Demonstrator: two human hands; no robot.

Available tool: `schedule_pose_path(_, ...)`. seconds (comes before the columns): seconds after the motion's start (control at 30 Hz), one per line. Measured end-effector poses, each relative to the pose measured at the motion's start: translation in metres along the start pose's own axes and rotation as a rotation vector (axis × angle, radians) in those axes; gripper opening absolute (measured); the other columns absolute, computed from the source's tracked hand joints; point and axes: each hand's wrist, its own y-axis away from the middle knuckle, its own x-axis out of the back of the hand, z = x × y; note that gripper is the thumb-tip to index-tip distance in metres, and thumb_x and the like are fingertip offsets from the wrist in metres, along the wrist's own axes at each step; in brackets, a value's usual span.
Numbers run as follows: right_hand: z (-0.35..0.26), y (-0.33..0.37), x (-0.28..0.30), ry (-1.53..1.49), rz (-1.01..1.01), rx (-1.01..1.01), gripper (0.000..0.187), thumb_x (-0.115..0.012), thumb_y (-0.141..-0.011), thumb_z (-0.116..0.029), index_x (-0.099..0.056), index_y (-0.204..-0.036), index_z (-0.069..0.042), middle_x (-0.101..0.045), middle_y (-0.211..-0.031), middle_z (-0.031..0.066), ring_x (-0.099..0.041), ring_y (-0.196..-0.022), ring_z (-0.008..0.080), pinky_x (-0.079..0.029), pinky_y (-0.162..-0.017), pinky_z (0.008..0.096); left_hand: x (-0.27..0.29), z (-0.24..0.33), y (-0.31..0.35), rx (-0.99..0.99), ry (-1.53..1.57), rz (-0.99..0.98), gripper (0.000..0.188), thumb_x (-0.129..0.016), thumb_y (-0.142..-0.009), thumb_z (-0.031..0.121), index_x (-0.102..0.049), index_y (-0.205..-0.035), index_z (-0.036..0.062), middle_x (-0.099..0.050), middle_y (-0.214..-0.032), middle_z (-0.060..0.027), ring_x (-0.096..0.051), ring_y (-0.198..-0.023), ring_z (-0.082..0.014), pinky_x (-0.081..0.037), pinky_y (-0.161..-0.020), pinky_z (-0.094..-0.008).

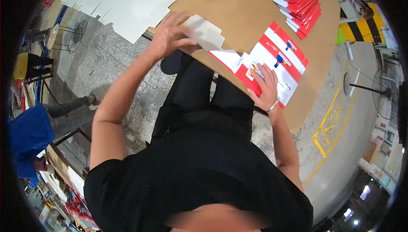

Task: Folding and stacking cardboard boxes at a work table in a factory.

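Note:
A flat printed carton (293, 68) in red and white, with blue pictures, lies near the front edge of the brown table. Its far-left portion is folded up, showing a pale unprinted flap (206, 32). At that flap's left end is my left hand (172, 36), thumb on the near side and fingers on the far side, slightly blurred; it appears to grip the flap. My right hand (267, 85) rests palm down on the carton's printed face, fingers stretched out. Part of the print is hidden under it.
The brown tabletop (231, 5) carries a fanned pile of red and white folded cartons (297, 2) at the far right. White card blanks (131, 5) overhang its far-left edge. A stool (55, 36) and a person in blue (32, 134) are at left; yellow floor lines (335, 121) run at right.

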Motion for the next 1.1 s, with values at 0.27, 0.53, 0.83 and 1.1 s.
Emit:
schedule_pose_path(0.27, -0.001, -0.001, -0.006, -0.101, 0.037, 0.045, 0.053, -0.066, -0.088, -0.024, -0.059, -0.14, -0.017, -0.042, -0.153, 0.0194, -0.035, -0.144, 0.0405, -0.018, -0.118, 0.0579, -0.078, 0.059, -0.018, 0.751, 1.106, 0.556, 0.083, -0.077, -0.08, 0.003, -0.035, -0.151, 0.0002, -0.053, -0.137, -0.0202, -0.057, -0.121, -0.0298, -0.047, -0.103, -0.0375)
schedule_pose_path(0.53, -0.005, 0.0, -0.005, 0.053, -0.025, 0.024, 0.047, -0.061, -0.093, -0.022, -0.059, -0.14, -0.027, -0.038, -0.155, 0.02, -0.03, -0.145, 0.045, -0.017, -0.117, 0.0615, -0.067, 0.071, -0.032, -0.294, 0.065, -0.217, 0.07, -0.065, -0.085, 0.016, -0.045, -0.149, 0.0329, -0.029, -0.16, -0.0174, -0.031, -0.142, -0.0476, -0.026, -0.118, -0.0567)
schedule_pose_path(0.83, -0.008, -0.002, -0.002, 0.057, -0.07, 0.016, 0.044, -0.067, -0.088, -0.023, -0.067, -0.131, -0.034, -0.037, -0.157, 0.0175, -0.028, -0.145, 0.0465, -0.016, -0.117, 0.0627, -0.08, 0.086, -0.026, -0.202, -0.251, -0.317, 0.051, -0.042, -0.103, 0.042, -0.04, -0.153, 0.0355, -0.028, -0.162, -0.0131, -0.026, -0.146, -0.042, -0.018, -0.114, -0.0654)
schedule_pose_path(1.1, -0.01, 0.0, -0.011, 0.123, -0.069, 0.0, 0.046, -0.064, -0.091, -0.025, -0.061, -0.137, -0.031, -0.036, -0.158, 0.0135, -0.026, -0.146, 0.0454, -0.015, -0.117, 0.0638, -0.089, 0.102, -0.025, -0.097, -0.425, -0.306, 0.057, -0.051, -0.098, 0.044, -0.038, -0.153, 0.0382, -0.032, -0.16, -0.0103, -0.032, -0.143, -0.0375, -0.023, -0.11, -0.0673)
